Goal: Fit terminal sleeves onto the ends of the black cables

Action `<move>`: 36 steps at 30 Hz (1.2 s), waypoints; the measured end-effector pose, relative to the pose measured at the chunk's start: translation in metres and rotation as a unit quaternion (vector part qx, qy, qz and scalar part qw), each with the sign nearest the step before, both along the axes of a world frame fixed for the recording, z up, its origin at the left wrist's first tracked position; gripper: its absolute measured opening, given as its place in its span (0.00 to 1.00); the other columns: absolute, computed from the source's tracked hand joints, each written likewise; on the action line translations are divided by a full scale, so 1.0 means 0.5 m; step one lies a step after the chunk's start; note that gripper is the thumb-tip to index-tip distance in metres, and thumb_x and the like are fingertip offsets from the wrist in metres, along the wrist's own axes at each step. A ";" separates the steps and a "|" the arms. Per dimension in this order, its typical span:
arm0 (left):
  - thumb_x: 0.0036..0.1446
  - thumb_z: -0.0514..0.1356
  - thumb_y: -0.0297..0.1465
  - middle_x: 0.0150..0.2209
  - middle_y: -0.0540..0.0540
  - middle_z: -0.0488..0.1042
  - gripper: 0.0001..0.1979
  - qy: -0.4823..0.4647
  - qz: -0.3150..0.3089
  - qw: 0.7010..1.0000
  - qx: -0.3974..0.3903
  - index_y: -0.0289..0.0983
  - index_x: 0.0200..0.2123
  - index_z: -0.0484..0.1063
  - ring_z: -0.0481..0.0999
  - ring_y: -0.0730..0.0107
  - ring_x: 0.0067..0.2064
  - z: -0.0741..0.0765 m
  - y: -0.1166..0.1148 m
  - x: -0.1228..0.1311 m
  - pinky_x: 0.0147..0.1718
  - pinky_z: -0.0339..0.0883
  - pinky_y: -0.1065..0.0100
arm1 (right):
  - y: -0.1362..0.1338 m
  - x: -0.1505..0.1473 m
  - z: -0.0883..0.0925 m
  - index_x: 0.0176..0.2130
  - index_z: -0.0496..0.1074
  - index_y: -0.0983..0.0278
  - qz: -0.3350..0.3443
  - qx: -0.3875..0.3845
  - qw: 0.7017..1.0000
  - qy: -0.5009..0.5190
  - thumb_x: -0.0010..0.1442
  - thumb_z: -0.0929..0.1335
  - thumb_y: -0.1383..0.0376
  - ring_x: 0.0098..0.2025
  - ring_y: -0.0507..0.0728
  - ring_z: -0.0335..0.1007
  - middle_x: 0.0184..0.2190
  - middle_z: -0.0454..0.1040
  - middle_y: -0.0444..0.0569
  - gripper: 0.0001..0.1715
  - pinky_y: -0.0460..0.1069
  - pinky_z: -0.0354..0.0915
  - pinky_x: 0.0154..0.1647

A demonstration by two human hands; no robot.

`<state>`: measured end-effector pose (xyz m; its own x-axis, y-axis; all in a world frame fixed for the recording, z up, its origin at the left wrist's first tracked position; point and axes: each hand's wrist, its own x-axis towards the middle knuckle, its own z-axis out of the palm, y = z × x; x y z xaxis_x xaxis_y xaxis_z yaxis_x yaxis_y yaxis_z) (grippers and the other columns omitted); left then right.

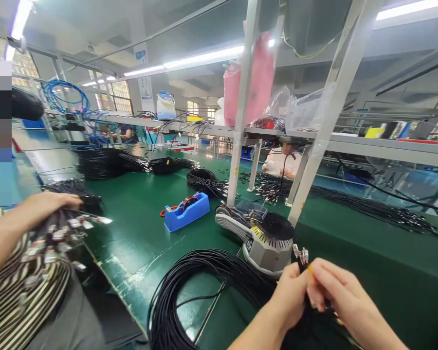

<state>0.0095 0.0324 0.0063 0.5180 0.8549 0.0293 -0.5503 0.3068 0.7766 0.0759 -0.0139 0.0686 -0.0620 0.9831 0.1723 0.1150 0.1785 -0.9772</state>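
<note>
At the lower right, my left hand (290, 294) is closed around the end of a black cable bundle, whose white connectors (300, 253) stick up above the fingers. Pressed close beside it, my right hand (345, 291) has its fingers bent together at the same bundle. A small yellow bit shows between the two hands; what it is I cannot make out. Black cables run down below my hands. Left of them, a large coil of black cable (178, 277) lies on the green table (131, 214). A grey tape machine (270, 248) stands just behind my left hand.
A blue tape dispenser (187, 214) sits mid-table. White shelf posts (243, 107) rise behind the tape machine. More black cable bundles (105, 163) lie farther back. At left, a co-worker's hand (53, 206) rests on connector-ended cables. Another person (282, 163) is beyond the shelf.
</note>
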 end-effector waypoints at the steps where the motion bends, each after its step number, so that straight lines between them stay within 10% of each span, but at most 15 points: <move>1: 0.42 0.61 0.42 0.14 0.52 0.60 0.17 -0.008 -0.015 1.000 0.003 0.32 0.20 0.64 0.57 0.79 0.16 0.003 -0.002 -0.002 0.17 0.48 0.74 | -0.002 0.035 0.003 0.17 0.63 0.63 -0.011 0.009 1.000 -0.015 0.57 0.64 0.50 0.18 0.53 0.58 0.13 0.62 0.44 0.26 0.47 0.59 0.20; 7: 0.46 0.60 0.35 0.19 0.52 0.62 0.12 0.012 0.004 0.998 0.054 0.32 0.27 0.64 0.58 0.80 0.20 0.000 -0.018 0.005 0.19 0.51 0.74 | 0.004 0.132 -0.031 0.30 0.67 0.64 -0.124 0.038 0.990 -0.050 0.52 0.69 0.55 0.23 0.53 0.61 0.22 0.66 0.43 0.14 0.46 0.61 0.24; 19: 0.43 0.59 0.31 0.14 0.53 0.64 0.09 0.108 0.021 0.992 0.059 0.33 0.27 0.63 0.56 0.81 0.15 0.010 -0.034 0.008 0.15 0.46 0.75 | 0.029 0.145 -0.079 0.38 0.62 0.61 -0.070 0.051 0.996 0.035 0.52 0.69 0.60 0.27 0.55 0.65 0.26 0.69 0.44 0.16 0.48 0.63 0.30; 26: 0.43 0.58 0.27 0.13 0.57 0.58 0.06 0.171 0.138 0.974 0.063 0.35 0.25 0.61 0.54 0.82 0.14 0.013 -0.033 0.014 0.13 0.45 0.77 | 0.023 0.166 -0.073 0.23 0.63 0.63 0.017 0.090 0.984 -0.155 0.61 0.59 0.58 0.23 0.54 0.60 0.19 0.64 0.44 0.19 0.47 0.56 0.25; 36: 0.45 0.56 0.27 0.15 0.56 0.59 0.03 0.217 0.144 0.959 0.107 0.34 0.25 0.62 0.56 0.82 0.16 0.001 -0.037 0.018 0.15 0.49 0.77 | 0.026 0.150 -0.092 0.20 0.59 0.63 0.044 0.093 0.977 -0.186 0.61 0.58 0.62 0.21 0.53 0.56 0.17 0.61 0.41 0.20 0.46 0.52 0.22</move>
